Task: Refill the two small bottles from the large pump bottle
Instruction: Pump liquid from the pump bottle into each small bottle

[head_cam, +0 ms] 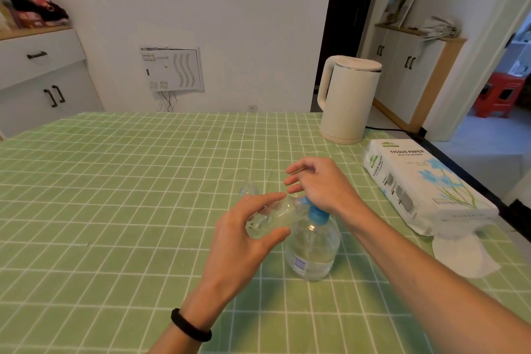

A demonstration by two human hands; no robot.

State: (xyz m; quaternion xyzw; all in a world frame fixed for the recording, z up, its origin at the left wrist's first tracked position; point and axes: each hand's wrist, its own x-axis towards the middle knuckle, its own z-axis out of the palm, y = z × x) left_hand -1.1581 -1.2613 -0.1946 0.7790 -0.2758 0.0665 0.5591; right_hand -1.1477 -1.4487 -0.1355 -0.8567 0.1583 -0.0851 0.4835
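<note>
Beside pump bottle (311, 250) (clear, blue top): small bottle (270, 217) tilted.

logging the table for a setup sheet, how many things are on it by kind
small bottles: 2 (one held, one farther back)
pump bottle: 1
kettle: 1
tissue pack: 1
loose tissue: 1
total: 6

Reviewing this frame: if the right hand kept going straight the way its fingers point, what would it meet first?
Probably the second small bottle on the table, just beyond the right hand's fingertips, though the hand may pass above it; depth is unclear.
</note>
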